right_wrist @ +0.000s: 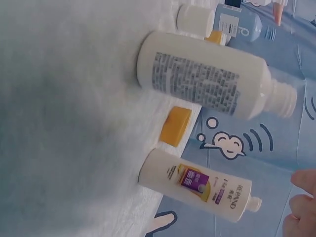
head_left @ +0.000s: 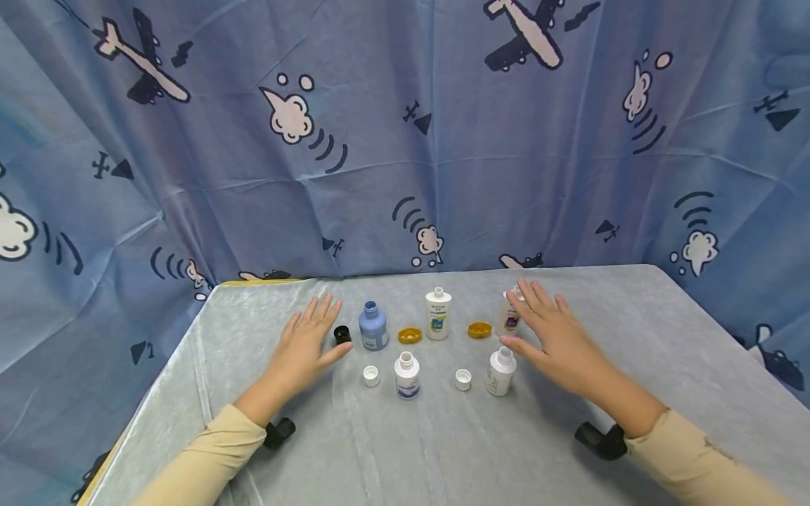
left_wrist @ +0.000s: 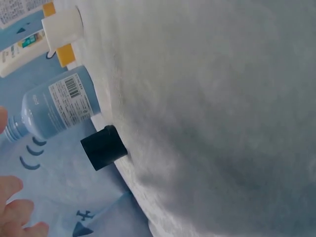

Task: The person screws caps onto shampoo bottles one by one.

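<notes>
Grey tabletop (head_left: 436, 453), lightly creased. Past its far edge: blue curtain (head_left: 367, 183), printed with aeroplanes (head_left: 534, 41) and clouds (head_left: 291, 121). Yellow strip (head_left: 262, 282) shows by far left corner.

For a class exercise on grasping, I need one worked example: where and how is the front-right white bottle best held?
Grip the white bottle round its body, probably from the right. It stands upright, and the body is wider than the open neck. The right hand is on that side, while a white cap sits to the left.
</notes>
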`<state>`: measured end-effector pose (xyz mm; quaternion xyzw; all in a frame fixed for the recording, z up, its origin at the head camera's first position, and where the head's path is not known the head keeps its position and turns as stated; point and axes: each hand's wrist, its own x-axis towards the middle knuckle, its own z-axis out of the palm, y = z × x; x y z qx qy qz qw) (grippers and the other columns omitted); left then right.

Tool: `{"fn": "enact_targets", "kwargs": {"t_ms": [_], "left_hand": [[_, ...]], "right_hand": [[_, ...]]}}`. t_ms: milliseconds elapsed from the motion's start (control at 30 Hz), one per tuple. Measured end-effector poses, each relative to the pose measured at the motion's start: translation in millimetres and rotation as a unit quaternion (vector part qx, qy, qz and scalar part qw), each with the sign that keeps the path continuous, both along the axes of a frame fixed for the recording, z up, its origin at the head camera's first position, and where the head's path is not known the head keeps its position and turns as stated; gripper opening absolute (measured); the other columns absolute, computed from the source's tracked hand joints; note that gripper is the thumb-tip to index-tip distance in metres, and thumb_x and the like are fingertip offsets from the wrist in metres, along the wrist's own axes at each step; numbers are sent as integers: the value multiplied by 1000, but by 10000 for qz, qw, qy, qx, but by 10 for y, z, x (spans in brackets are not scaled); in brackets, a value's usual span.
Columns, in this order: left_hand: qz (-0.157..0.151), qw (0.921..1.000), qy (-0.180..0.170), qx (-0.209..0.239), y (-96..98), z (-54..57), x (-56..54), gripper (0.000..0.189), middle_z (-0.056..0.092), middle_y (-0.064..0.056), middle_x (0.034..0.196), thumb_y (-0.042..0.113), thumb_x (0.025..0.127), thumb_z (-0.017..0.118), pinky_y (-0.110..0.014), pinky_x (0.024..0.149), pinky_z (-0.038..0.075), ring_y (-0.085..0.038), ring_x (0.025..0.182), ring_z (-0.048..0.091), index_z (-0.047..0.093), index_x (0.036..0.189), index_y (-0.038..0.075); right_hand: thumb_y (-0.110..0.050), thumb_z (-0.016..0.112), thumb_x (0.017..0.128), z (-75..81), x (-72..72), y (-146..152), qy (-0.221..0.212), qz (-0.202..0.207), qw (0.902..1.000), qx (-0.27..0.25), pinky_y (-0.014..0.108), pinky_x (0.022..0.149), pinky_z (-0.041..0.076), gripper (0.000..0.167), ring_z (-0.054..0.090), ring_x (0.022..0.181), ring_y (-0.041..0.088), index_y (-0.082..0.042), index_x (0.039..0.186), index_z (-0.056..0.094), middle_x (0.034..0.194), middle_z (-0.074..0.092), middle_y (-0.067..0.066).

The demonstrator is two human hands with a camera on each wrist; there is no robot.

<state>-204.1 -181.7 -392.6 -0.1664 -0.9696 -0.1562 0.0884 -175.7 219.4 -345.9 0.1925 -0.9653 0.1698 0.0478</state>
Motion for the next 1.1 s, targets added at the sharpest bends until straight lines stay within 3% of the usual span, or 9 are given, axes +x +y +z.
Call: {"fn": "enact_targets", "kwargs": {"t_ms": [600,1100], "left_hand": [[-202,9996,-133,-125,110,-14,94,80,21,-12,165,48,94,63,-62,123,14,-36,153,17,29,157,12],[-456,9987,-180,-149,196,-12,167,80,24,-10,164,51,93,64,-61,122,17,-35,153,20,33,156,12]], "right_hand": [[-53,52,99,-64,80,-226,111,428,9990,-116,57,126,4,76,8,155,35,-14,158,25,167,13,10],[-53,51,100,-48,167,-466,113,757,9971,-15,56,125,13,74,15,154,34,-13,158,27,166,18,8]]}}
